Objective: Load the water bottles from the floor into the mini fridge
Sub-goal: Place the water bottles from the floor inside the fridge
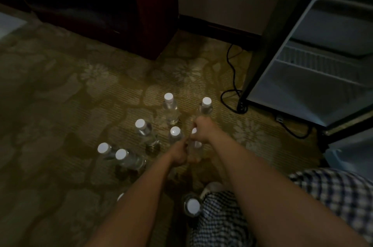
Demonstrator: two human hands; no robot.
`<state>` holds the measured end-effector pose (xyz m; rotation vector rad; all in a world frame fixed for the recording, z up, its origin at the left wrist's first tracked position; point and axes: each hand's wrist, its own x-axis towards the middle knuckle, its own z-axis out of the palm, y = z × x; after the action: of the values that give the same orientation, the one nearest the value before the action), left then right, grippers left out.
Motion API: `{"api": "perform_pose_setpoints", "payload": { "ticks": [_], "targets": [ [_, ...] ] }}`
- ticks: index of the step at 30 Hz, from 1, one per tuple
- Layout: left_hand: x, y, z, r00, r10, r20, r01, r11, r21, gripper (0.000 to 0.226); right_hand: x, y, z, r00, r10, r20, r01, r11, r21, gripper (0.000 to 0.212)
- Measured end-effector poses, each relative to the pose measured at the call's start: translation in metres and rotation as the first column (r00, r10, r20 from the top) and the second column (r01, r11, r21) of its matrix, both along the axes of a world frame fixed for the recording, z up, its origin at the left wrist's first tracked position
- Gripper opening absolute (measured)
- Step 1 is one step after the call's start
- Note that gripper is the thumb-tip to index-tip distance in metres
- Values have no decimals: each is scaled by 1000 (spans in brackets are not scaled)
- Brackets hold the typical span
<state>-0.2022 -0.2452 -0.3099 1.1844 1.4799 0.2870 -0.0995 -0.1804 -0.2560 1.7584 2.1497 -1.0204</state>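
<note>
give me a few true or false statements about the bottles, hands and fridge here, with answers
1. The mini fridge is open. True.
2. Its shelves already hold bottles. False: the visible shelves are bare.
3. All the bottles on the carpet have white caps. True, for those in view.
4. The bottles lie on their sides. False: they stand upright.
5. The right hand rests on the fridge. False: it is down among the bottles, near the left hand.

1 head-worn camera looks steeply down and forward from above both forearms, close over the carpeted floor [60, 105], with the open fridge [314, 77] at the right edge.
</note>
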Motion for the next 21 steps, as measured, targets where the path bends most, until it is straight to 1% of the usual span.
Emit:
{"api": "perform_pose_setpoints", "payload": {
  "ticks": [2, 5, 9, 11, 14, 17, 19, 21],
  "targets": [
    [-2, -5, 3, 999, 36, 2, -36, 998, 60, 75, 0, 4, 23, 998, 31, -52, -31, 1000, -4, 25],
    [0, -11, 19, 996, 89, -2, -87, 982, 166, 85, 4, -1, 63, 995, 60, -82, -56, 997, 54, 29],
    [7, -13, 57, 993, 115, 31, -119, 955, 271, 85, 11, -11, 109, 988, 71, -139, -55, 992, 115, 24],
    [12, -14, 79, 989, 123, 80, -143, 937, 319, 79, 18, -17, 133, 985, 89, -150, -61, 981, 182, 21],
    [26, -20, 106, 977, 135, 167, -192, 898, 396, 62, 32, -29, 167, 979, 90, -181, -41, 964, 262, 18],
    [47, -31, 141, 951, 188, 245, -283, 847, 450, 45, 49, -37, 207, 981, 129, -146, -59, 912, 407, 22],
    [61, -33, 162, 933, 195, 302, -320, 831, 455, 34, 60, -42, 231, 976, 152, -157, -59, 875, 481, 26],
    [73, -33, 184, 929, 175, 325, -323, 812, 486, 33, 76, -47, 253, 967, 169, -189, -41, 841, 539, 27]
  ]
}}
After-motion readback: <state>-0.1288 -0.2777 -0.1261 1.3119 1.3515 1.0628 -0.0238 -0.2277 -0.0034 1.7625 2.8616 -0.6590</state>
